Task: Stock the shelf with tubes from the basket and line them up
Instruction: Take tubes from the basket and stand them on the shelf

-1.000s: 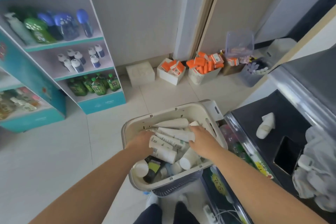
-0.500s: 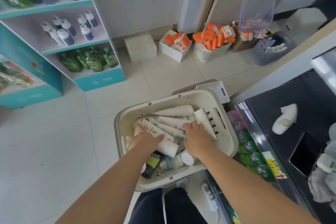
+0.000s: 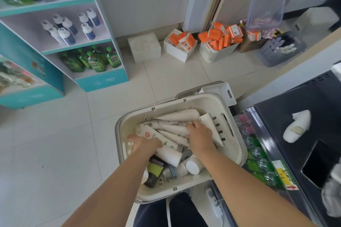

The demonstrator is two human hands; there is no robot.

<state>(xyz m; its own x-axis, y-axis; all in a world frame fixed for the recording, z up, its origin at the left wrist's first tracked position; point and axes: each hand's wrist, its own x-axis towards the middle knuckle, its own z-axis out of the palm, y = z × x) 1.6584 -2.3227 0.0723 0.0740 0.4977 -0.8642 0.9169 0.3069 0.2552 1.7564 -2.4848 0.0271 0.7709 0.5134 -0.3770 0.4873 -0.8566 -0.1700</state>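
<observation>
A cream plastic basket sits on the floor in front of me, holding several white tubes and a few bottles. Both my hands are inside it. My left hand wraps around a white tube with a red round logo at the basket's left side. My right hand lies over a bundle of white tubes in the middle, fingers curled onto them. The teal and white shelf unit stands at the far left with bottles and green pouches on it.
White boxes and baskets of orange packets line the back wall, with a grey basket beside them. A dark counter with a white bottle rises on the right. Pale floor tiles stretch on the left.
The view has tilted down and closer to the basket. My left hand has closed around the logo tube, and my right hand has slid further over the tube bundle.
</observation>
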